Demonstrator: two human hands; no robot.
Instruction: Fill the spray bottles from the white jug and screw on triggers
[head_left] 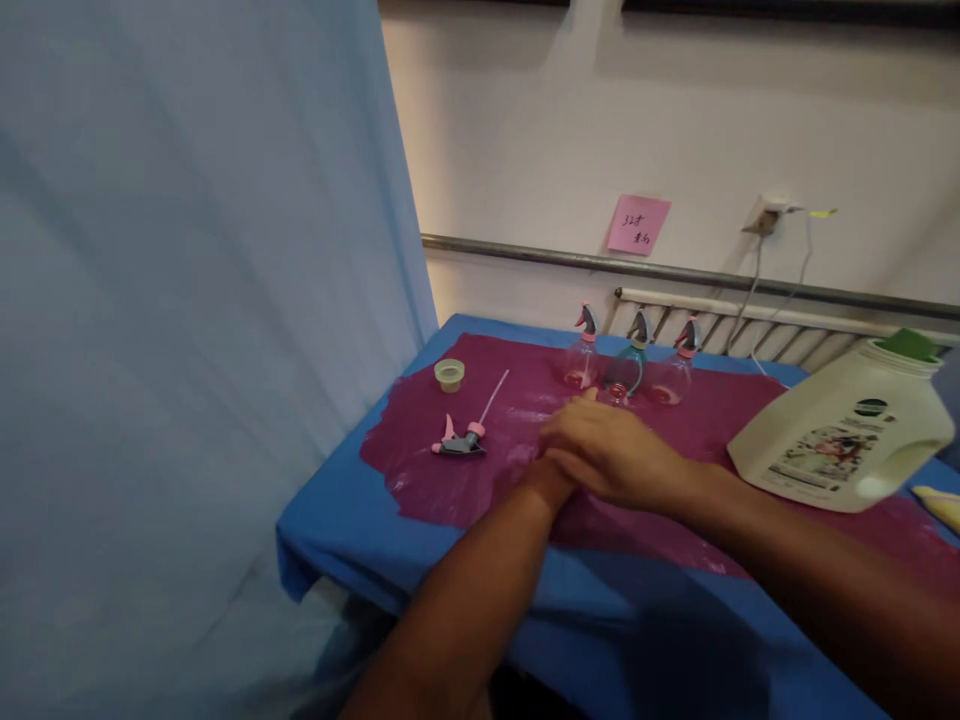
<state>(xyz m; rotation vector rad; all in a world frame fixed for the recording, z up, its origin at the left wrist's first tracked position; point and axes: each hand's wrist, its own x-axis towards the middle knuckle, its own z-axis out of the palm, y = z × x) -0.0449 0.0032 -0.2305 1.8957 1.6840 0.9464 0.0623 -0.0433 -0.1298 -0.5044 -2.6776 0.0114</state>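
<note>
My right hand (611,450) is curled, crossing over my left hand (553,478) near its wrist. What my right fingers close around is hidden. Most of my left hand lies behind the right one, so its fingers do not show. Just beyond my right hand, the open neck of a clear bottle (618,394) sticks up; its body is hidden, and I cannot tell whether a hand holds it. A loose grey and pink spray head (465,440) with its tube lies to the left. Farther left stands a small pale cup or cap (449,376).
Three spray bottles, one clear (581,362), one teal (624,370) and one clear (670,380), stand at the back. A large white jug (832,440) with a green top leans at right. Purple sheeting (420,440) covers the blue-draped table (330,500). A blue curtain (225,250) hangs left.
</note>
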